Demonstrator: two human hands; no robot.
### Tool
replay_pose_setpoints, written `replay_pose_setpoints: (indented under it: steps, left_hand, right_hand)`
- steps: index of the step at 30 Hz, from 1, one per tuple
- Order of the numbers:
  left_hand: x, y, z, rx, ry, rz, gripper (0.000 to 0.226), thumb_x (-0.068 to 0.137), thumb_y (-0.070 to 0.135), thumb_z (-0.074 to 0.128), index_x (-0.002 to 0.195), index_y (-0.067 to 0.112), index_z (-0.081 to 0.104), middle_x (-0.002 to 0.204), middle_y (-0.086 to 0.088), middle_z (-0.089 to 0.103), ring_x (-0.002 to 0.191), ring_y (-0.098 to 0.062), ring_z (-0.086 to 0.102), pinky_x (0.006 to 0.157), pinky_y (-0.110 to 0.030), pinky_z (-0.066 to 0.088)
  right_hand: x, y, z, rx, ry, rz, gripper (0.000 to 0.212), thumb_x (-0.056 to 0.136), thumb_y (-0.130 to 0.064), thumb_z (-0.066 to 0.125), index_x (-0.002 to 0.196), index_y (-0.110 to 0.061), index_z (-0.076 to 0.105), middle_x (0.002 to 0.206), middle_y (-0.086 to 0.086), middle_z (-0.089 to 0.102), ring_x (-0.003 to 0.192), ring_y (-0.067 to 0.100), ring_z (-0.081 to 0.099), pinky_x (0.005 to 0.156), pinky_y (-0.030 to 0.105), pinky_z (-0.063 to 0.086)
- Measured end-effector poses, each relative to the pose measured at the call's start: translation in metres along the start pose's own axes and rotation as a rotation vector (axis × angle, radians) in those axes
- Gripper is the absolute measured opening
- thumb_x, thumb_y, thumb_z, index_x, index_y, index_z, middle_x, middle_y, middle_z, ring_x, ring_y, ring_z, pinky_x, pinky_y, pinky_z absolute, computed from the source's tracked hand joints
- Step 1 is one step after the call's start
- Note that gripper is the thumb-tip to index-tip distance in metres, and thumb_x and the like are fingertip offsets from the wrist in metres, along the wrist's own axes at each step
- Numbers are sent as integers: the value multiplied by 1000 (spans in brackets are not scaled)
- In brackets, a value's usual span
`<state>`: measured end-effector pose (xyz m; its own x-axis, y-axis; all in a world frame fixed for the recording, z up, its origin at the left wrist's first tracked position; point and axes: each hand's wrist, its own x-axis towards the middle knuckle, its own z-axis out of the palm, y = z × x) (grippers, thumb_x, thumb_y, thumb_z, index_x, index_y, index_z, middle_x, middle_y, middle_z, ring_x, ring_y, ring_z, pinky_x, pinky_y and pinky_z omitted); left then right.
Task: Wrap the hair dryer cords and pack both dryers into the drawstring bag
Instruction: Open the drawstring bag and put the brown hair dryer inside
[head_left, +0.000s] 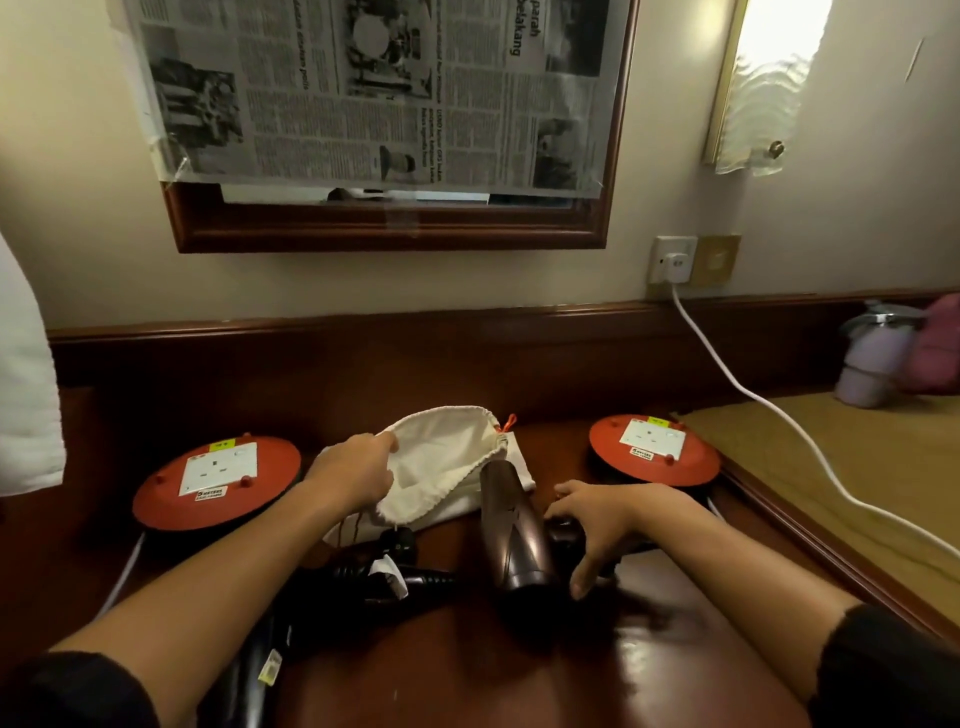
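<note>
A white drawstring bag (441, 467) lies on the dark wooden desk with its mouth held up and open by my left hand (358, 467), which grips the near rim. A brown hair dryer (511, 530) lies just right of the bag, its nozzle pointing at the bag's mouth. My right hand (597, 525) is around the dryer's handle and its bundled black cord. A black hair dryer (374, 577) with a white tag lies under my left forearm, its cord trailing to the lower left.
Two round orange extension reels stand on the desk, the left orange reel (218, 480) and the right orange reel (654, 449). A white cable (769, 410) runs from the wall socket (672, 260) across the bed. A purple bottle (872, 364) stands at far right. A newspaper-covered mirror (384, 228) hangs above.
</note>
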<state>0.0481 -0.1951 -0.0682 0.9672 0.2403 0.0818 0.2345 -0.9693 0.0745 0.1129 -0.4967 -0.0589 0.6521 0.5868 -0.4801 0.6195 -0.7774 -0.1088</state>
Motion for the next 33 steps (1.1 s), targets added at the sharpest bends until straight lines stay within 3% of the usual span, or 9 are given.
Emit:
replay_pose_setpoints:
  steps: [8,11,14,16,19,23,28,30,33]
  left_hand:
    - [12,-6,9,-80,-62,57,43,87,18,53,130,24,54,112,3,61,101,-18,62,86,-40,52]
    - [12,-4,11,-100,-45,41,49,90,5,47,135,23,49,125,-6,45,85,-23,61,72,-36,54]
    - [10,-2,11,-109,-16,28,57,88,-3,46,140,19,43,130,-10,32,63,-21,51,50,-27,42]
    - [8,-1,8,-99,-26,16,61,86,-5,47,143,17,40,139,-14,25,65,-18,47,47,-22,33]
    - [9,-3,4,-100,-60,3,66,84,-6,50,145,14,38,150,-16,18,74,-21,54,52,-24,40]
    - [8,-3,-1,-116,-75,26,66,83,-5,51,145,9,38,139,-11,38,103,-28,58,79,-36,55]
    - [3,0,-12,-221,-16,154,80,83,-7,52,154,14,22,151,-1,27,80,-18,57,60,-30,48]
    - [1,0,-15,-258,3,208,86,82,-7,53,156,18,19,153,3,24,84,-18,59,64,-34,51]
    - [-2,-3,-19,-318,31,302,88,80,-5,55,156,22,20,153,7,25,101,-17,58,76,-33,54]
  right_hand:
    - [20,9,4,60,37,-19,78,69,-51,86,137,-24,58,167,-6,4,153,25,14,118,42,30]
    - [22,9,6,65,53,-41,62,70,-46,86,124,-21,67,158,-5,21,139,22,34,110,42,42]
    - [24,10,12,71,137,-70,46,74,-32,82,112,-9,69,144,-5,34,115,19,50,97,42,52]
    - [22,11,17,108,184,-88,46,74,-29,81,114,-10,68,144,-7,34,116,18,50,97,38,52]
    - [17,13,22,152,216,-129,45,75,-27,80,116,-12,69,148,-6,33,125,18,45,101,37,49]
    - [2,12,17,216,257,-181,35,75,-24,78,108,-14,71,146,-7,35,126,15,42,104,37,46]
    - [-13,3,-6,294,299,-263,36,71,-34,78,104,-21,71,135,-10,49,117,12,54,102,39,48]
    - [-15,-6,-16,333,293,-294,44,66,-42,77,107,-29,70,123,-11,58,110,11,61,98,41,52]
    - [-15,-22,-25,426,244,-316,40,69,-34,80,107,-25,70,108,-1,73,97,18,72,89,45,59]
